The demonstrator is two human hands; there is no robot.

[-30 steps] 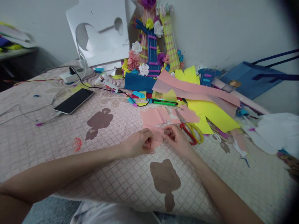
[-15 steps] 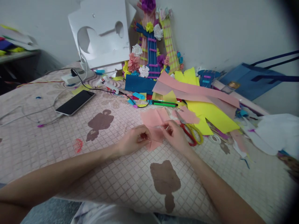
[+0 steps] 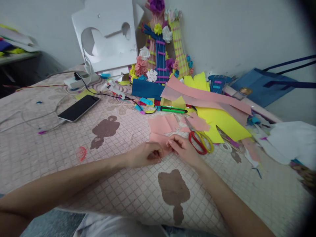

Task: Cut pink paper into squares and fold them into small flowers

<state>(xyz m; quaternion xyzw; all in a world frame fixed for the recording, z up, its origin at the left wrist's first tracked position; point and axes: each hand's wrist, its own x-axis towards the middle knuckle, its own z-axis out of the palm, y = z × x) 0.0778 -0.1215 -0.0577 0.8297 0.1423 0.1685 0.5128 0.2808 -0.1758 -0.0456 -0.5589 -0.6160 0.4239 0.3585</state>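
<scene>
A small piece of pink crepe paper lies on the patterned cloth between my hands. My left hand curls with thumb and fingertips pinched together at the paper's lower left edge. Across from it, my right hand pinches the paper's right side between thumb and fingers. My fingers hide the lower part of the piece. Just beyond it lie other pink paper pieces. Scissors with one red and one yellow handle rest right beside my right hand.
Yellow paper, pink strips and a green pen-shaped tool lie farther back. A phone on a cable and a glue gun are at left. Paper-flower guitars lean against the wall.
Both hands have shifted slightly toward me, the left one more and a little to the right. The paper's lower corner, visible before, is now covered by my fingers.
</scene>
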